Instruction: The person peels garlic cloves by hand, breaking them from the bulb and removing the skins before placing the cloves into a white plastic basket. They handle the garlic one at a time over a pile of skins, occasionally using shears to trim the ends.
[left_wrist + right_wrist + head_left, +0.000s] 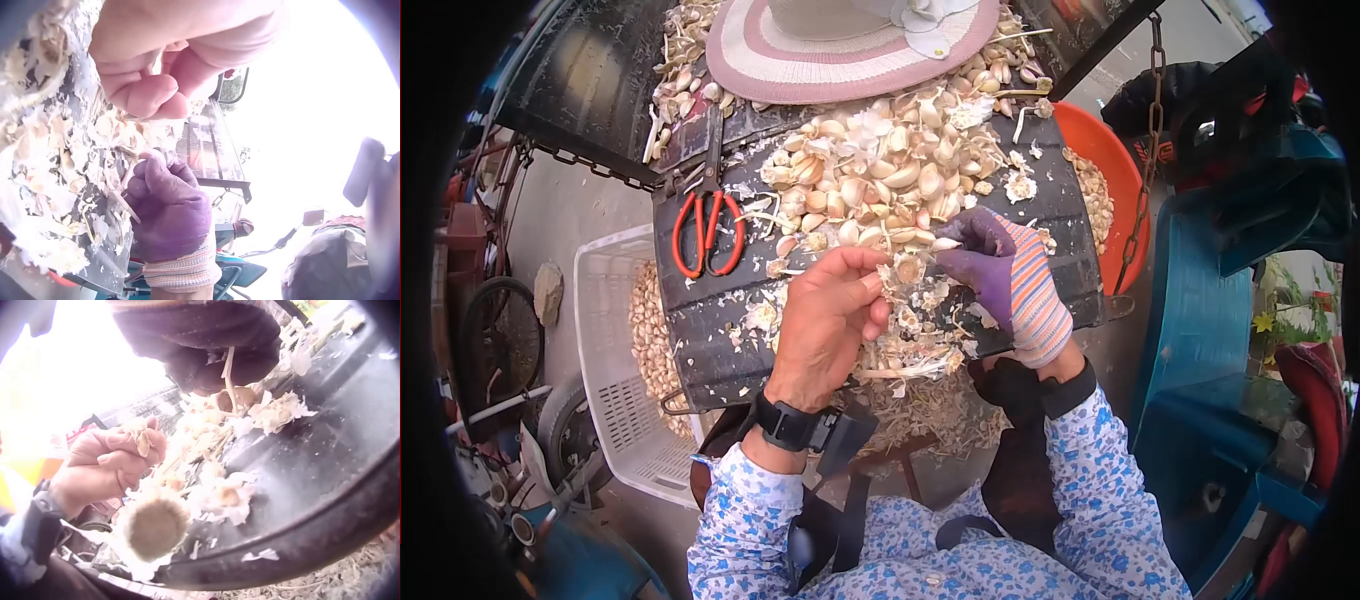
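My bare left hand point(825, 315) is over the near part of the black board point(710, 350), fingers curled in. Between its thumb and fingertips it pinches a small piece of garlic with papery skin point(144, 442). Just to the right, my right hand point(1000, 275), in a purple-palmed striped glove, pinches a pale garlic clove point(945, 243) at its fingertips. The two hands face each other, a short gap apart. Beyond them lies a heap of loose garlic cloves point(880, 180). Below the fingers are peeled skins and stalks point(915, 355).
Red-handled shears point(708, 235) lie on the board's left. A brimmed hat point(850, 70) rests at the far side. A white crate point(615, 380) of cloves stands at left, an orange basin point(1135, 270) at right. Near it hangs a chain point(1145, 190).
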Available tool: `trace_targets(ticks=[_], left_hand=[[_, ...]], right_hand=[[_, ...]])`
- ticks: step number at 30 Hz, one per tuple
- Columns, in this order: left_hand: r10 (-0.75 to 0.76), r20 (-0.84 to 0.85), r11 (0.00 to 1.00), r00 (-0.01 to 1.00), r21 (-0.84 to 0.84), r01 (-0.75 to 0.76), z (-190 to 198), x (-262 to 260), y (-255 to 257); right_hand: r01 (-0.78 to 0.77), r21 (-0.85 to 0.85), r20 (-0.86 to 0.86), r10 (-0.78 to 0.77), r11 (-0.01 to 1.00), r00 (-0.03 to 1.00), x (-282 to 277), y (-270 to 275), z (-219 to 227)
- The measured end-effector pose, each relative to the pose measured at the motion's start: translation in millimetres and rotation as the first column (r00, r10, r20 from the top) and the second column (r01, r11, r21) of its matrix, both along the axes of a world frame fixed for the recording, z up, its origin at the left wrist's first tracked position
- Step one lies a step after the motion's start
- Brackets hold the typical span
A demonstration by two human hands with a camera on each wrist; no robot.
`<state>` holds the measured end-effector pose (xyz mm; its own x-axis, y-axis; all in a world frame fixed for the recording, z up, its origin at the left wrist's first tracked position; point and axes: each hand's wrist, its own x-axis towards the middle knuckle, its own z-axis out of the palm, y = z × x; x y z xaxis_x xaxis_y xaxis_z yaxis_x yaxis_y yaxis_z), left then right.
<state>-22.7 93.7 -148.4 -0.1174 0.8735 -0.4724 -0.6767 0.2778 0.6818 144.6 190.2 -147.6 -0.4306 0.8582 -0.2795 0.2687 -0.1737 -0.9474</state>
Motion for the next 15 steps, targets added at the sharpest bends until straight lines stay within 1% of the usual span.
trace_targets(ticks=[1, 3, 5, 8, 11, 14, 15], left_hand=[[0.015, 0.105, 0.999, 0.994, 0.028, -0.018, -2.3, -1.2, -2.6], [0.027, 0.222, 0.994, 0.975, 0.095, -0.050, -2.1, -3.1, -4.4], [0.029, 0.327, 0.984, 0.944, 0.155, -0.084, -0.4, -2.1, -4.5], [0.018, 0.348, 0.982, 0.937, 0.170, -0.083, 0.4, -1.4, -3.0], [-0.005, 0.206, 0.992, 0.979, 0.126, -0.022, 6.9, -0.6, -2.8], [0.015, 0.035, 0.998, 0.999, 0.060, -0.017, 23.3, 4.5, -4.8], [-0.009, -0.077, 0.997, 0.997, 0.070, 0.014, 21.8, 4.4, -6.5]], right_hand=[[-0.005, -0.068, -0.050, 0.002, 0.998, 0.999, -0.5, -1.6, 11.2], [-0.035, -0.208, -0.154, 0.002, 0.977, 0.988, -1.9, -4.0, 25.3], [-0.071, -0.233, -0.216, 0.019, 0.970, 0.976, -1.6, -5.7, 24.5], [-0.101, -0.305, -0.295, 0.007, 0.947, 0.956, -2.6, -7.4, 21.0], [-0.108, -0.412, -0.373, -0.060, 0.905, 0.926, -4.2, -9.3, 19.7], [-0.106, -0.483, -0.398, -0.110, 0.869, 0.911, -2.8, -8.9, 19.8], [-0.108, -0.479, -0.386, -0.098, 0.871, 0.917, -2.5, -8.5, 18.8]])
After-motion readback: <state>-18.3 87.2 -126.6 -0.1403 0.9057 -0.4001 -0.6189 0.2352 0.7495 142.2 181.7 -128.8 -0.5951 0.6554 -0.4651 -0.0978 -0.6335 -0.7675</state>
